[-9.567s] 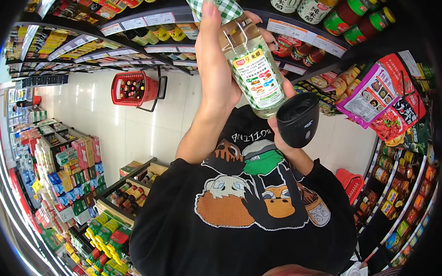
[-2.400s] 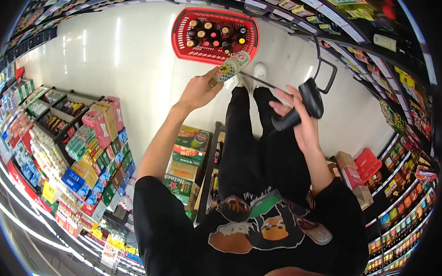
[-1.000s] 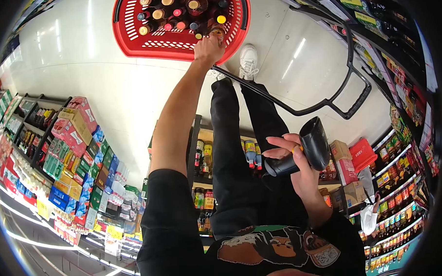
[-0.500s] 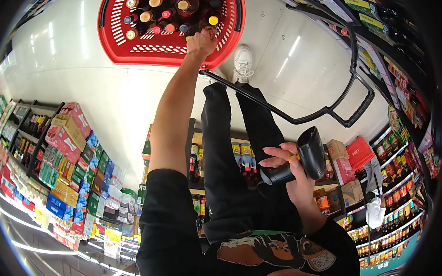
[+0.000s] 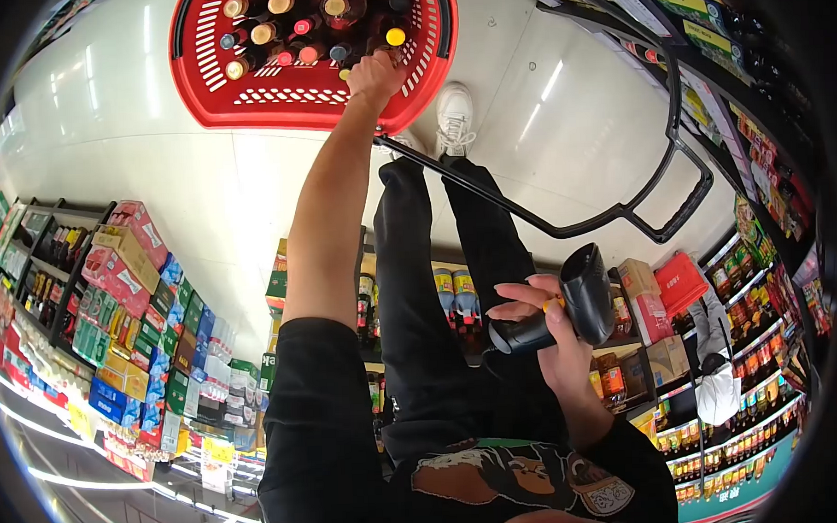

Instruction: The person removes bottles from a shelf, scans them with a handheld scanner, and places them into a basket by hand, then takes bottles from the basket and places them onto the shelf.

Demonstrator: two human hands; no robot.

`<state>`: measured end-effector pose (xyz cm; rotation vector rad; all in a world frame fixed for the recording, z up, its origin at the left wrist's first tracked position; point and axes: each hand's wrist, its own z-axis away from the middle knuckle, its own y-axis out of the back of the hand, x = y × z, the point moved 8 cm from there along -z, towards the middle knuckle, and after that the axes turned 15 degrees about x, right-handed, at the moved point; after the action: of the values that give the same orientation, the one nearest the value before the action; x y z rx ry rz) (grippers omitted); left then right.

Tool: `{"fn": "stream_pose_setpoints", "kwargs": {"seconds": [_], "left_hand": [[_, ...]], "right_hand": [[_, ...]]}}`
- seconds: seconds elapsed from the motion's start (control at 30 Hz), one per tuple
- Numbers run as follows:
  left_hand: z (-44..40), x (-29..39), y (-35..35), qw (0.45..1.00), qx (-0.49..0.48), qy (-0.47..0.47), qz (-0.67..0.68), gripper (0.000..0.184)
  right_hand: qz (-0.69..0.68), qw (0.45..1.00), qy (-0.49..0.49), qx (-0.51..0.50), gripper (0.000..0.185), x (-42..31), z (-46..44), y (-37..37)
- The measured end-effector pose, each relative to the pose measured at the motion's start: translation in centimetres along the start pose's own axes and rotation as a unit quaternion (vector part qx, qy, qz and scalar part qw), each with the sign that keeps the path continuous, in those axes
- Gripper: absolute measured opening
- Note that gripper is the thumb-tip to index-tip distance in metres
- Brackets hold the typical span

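Left hand (image 5: 375, 77) now down beside bright-capped bottles (image 5: 302, 27)

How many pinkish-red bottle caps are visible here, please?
3, all in the red plastic basket: a round pinkish-red upper cap, a lower left cap and a lower right cap. The left hand may hide others.
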<state>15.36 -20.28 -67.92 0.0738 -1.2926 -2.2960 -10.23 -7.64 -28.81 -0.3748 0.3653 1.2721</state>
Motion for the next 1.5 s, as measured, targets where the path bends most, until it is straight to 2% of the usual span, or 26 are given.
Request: {"fn": "stream_pose_setpoints", "kwargs": {"seconds": [0.07, 0.17, 0.23, 0.27, 0.3, 0.37, 0.4, 0.5, 0.53, 0.6, 0.63, 0.73, 0.77, 0.8, 0.87, 0.9, 0.93, 1.0, 1.07, 1.13, 1.2, 1.23, 1.3, 1.4, 1.43, 1.5], "left_hand": [[0.3, 0.6, 1.1, 1.000, 0.004, 0.005, 0.005, 0.051], [1.1, 0.3, 1.4, 0.996, -0.022, 0.051, 0.066, 0.062], [1.7, 0.9, 2.2, 0.998, 0.015, -0.033, -0.052, 0.071], [2.2, 0.6, 2.5, 0.998, 0.017, -0.031, -0.055, 0.071], [2.6, 0.9, 2.7, 0.993, 0.034, -0.080, -0.074, 0.067], [4.0, 1.2, 3.9, 0.974, 0.108, -0.168, -0.108, 0.054], [4.5, 0.8, 4.7, 0.974, 0.111, -0.166, -0.110, 0.054], [6.2, 0.4, 7.2, 0.981, 0.103, -0.151, -0.069, 0.049], [7.3, 0.0, 7.7, 0.981, 0.120, -0.148, -0.042, 0.044], [9.4, -0.4, 9.7, 0.977, 0.159, -0.144, 0.009, 0.034], [10.8, -0.3, 10.7, 0.975, 0.160, -0.149, 0.041, 0.030], [16.8, 0.5, 12.1, 0.972, 0.100, -0.204, 0.066, 0.033], [19.3, 1.3, 13.2, 0.981, 0.040, -0.189, 0.034, 0.037], [21.5, 1.4, 12.8, 0.980, 0.014, -0.193, 0.040, 0.029], [27.0, 4.4, 16.7, 0.975, -0.048, -0.211, 0.047, 0.041], [29.5, 5.3, 16.4, 0.972, -0.052, -0.224, 0.039, 0.045], [32.4, 7.6, 18.6, 0.962, -0.081, -0.256, 0.041, 0.049], [38.0, 11.0, 21.7, 0.959, -0.154, -0.230, 0.056, 0.049], [44.0, 14.9, 24.9, 0.939, -0.146, -0.277, 0.139, 0.051], [48.0, 17.9, 27.3, 0.927, -0.133, -0.289, 0.199, 0.053], [49.2, 19.7, 29.0, 0.928, -0.130, -0.297, 0.181, 0.054], [49.8, 20.2, 30.1, 0.925, -0.110, -0.307, 0.194, 0.063], [50.6, 21.2, 32.4, 0.919, -0.090, -0.352, 0.152, 0.058], [51.7, 21.9, 35.7, 0.878, -0.112, -0.427, 0.185, 0.051], [52.2, 22.1, 37.3, 0.866, -0.146, -0.436, 0.198, 0.045], [52.7, 21.8, 40.0, 0.860, -0.186, -0.424, 0.213, 0.043]], "right_hand": [[0.023, 1.000, -0.003, 0.011, 0.043, -0.1, 0.0, 0.0], [0.022, 1.000, 0.001, 0.012, 0.042, -0.3, 0.2, -0.1], [0.014, 1.000, 0.007, 0.011, 0.039, -0.6, 0.4, -0.2], [0.006, 1.000, 0.012, 0.009, 0.035, -0.8, 0.5, -0.3], [0.004, 1.000, 0.010, 0.005, 0.035, -0.5, 0.7, -0.4], [0.165, 0.980, 0.096, -0.057, 0.038, 0.0, 1.4, -0.7], [0.164, 0.980, 0.098, -0.061, 0.038, 1.1, 1.9, 0.6], [0.429, 0.880, 0.130, -0.155, 0.054, 6.5, 4.9, 4.3], [0.428, 0.880, 0.134, -0.157, 0.054, 6.0, 5.5, 3.8], [0.386, 0.909, 0.061, -0.143, 0.051, 5.4, 6.3, 3.0], [0.333, 0.933, 0.104, -0.085, 0.039, 4.1, 6.6, 2.9], [0.313, 0.922, 0.204, -0.105, 0.028, -2.5, 8.8, -0.6], [0.319, 0.886, 0.317, -0.112, 0.032, -5.4, 10.1, -1.9], [0.316, 0.883, 0.329, -0.112, 0.032, -6.7, 11.1, -2.1], [0.383, 0.846, 0.355, -0.108, 0.041, -8.8, 14.0, -1.1], [0.420, 0.855, 0.285, -0.102, 0.046, -8.3, 14.3, 0.4], [0.424, 0.833, 0.347, -0.071, 0.048, -9.3, 15.7, 1.4], [0.431, 0.862, 0.259, -0.059, 0.051, -8.3, 16.1, 4.3], [0.460, 0.832, 0.308, -0.025, 0.050, -10.2, 18.1, 5.1], [0.496, 0.819, 0.289, 0.001, 0.052, -10.6, 19.3, 7.0], [0.510, 0.797, 0.322, 0.036, 0.053, -11.0, 20.7, 8.9], [0.513, 0.810, 0.283, 0.034, 0.053, -10.7, 20.8, 9.8], [0.516, 0.799, 0.307, 0.031, 0.052, -10.7, 20.9, 11.0], [0.550, 0.786, 0.283, 0.017, 0.068, -10.7, 21.3, 12.8], [0.547, 0.789, 0.281, 0.022, 0.068, -11.4, 21.8, 13.2], [0.599, 0.761, 0.246, -0.047, 0.077, -11.6, 22.9, 13.3]]}}
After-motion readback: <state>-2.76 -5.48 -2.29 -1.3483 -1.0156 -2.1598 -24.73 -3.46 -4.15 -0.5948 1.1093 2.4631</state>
